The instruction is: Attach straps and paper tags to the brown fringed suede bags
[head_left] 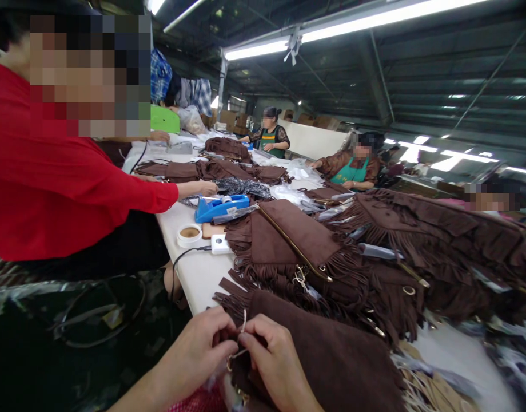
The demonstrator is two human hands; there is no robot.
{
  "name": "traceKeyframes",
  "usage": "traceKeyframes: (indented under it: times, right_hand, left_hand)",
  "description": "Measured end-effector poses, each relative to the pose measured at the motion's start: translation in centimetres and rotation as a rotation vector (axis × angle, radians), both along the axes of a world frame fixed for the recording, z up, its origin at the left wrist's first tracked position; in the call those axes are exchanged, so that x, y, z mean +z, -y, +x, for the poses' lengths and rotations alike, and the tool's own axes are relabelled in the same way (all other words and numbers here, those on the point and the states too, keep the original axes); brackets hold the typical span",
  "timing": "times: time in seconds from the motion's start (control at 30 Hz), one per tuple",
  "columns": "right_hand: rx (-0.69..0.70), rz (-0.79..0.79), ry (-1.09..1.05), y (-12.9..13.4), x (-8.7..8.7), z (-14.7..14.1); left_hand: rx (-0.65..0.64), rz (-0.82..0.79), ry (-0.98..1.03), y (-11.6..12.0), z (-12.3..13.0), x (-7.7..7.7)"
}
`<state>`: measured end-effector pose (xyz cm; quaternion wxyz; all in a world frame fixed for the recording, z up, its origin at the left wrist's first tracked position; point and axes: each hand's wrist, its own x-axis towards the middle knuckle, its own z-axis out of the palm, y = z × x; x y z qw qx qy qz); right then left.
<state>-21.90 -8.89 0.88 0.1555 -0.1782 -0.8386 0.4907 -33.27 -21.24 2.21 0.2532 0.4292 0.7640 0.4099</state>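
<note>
While both your hands are close together in front of you, a long white table [207, 280] stretches beyond them, and a large heap of brown fringed bags [295, 234] covers it ahead and to the right of your hands. Far to the left of them, a co-worker's red sleeve [138, 189] reaches over the table edge. The nearest bag [327, 349], of plain dark brown, lies just beside your right hand [269, 346] and partly behind it. Its visible long side slants from beyond your fingers to the right and nearer to you; the lower end goes out of view, so its whole length I cannot tell.

Ahead of your hands, slightly left, are a blue tape dispenser [222, 209], a roll of tape [182, 242] and a small white device [219, 245].

Your left hand [214, 337] comes from the left with its fingers curled; your right hand comes from the right with thumb and forefinger pressed together. Between them both pinch a thin pale cord [244, 319], with the fingertips nearly touching. One end of the cord stands upward above the pinch, while another part passes below, near the left thumb. Under your hands, a small gold-coloured fitting [242, 395] shows.
</note>
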Motion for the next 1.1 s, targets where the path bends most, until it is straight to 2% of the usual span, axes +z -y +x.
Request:
traceKeyframes:
  times: [0.2, 0.43, 0.63, 0.7, 0.8, 0.87, 0.97, 1.03, 1.1]
  right_hand:
    - [-0.017, 0.096, -0.016, 0.1, -0.3, 0.0]
    - [-0.025, 0.183, -0.016, 0.1, -0.6, 0.0]
    - [-0.02, 0.158, 0.044, -0.1, -0.4, 0.0]
    - [-0.021, 0.181, 0.054, -0.1, -0.4, -0.1]
    - [-0.002, 0.247, 0.085, 0.0, -0.2, -0.4]
    - [0.037, 0.231, 0.112, 0.1, 0.4, -0.3]
    - [0.135, 0.206, 0.079, -0.3, 2.0, 0.7]
    - [0.189, 0.314, 0.06, -1.2, 2.8, 2.3]
    - [0.259, 0.515, 0.078, -2.5, 2.7, 4.1]
  left_hand:
    - [0.038, 0.061, 0.063, 0.2, 0.6, -1.7]
    - [0.057, 0.117, 0.105, 0.2, 0.3, -1.9]
    - [0.093, 0.139, 0.158, 0.4, -0.3, -3.0]
    - [0.082, 0.172, 0.246, 0.5, -0.4, -3.0]
    - [-0.009, 0.195, 0.457, 0.6, -0.2, -2.5]
    - [-0.053, 0.178, 0.603, 0.7, -0.2, -2.0]
    - [-0.049, 0.176, 0.759, 0.7, -0.3, -1.4]
    - [-0.029, 0.211, 0.856, 0.6, -0.4, -1.2]
    - [-0.008, 0.258, 0.961, 0.6, -0.6, -1.3]
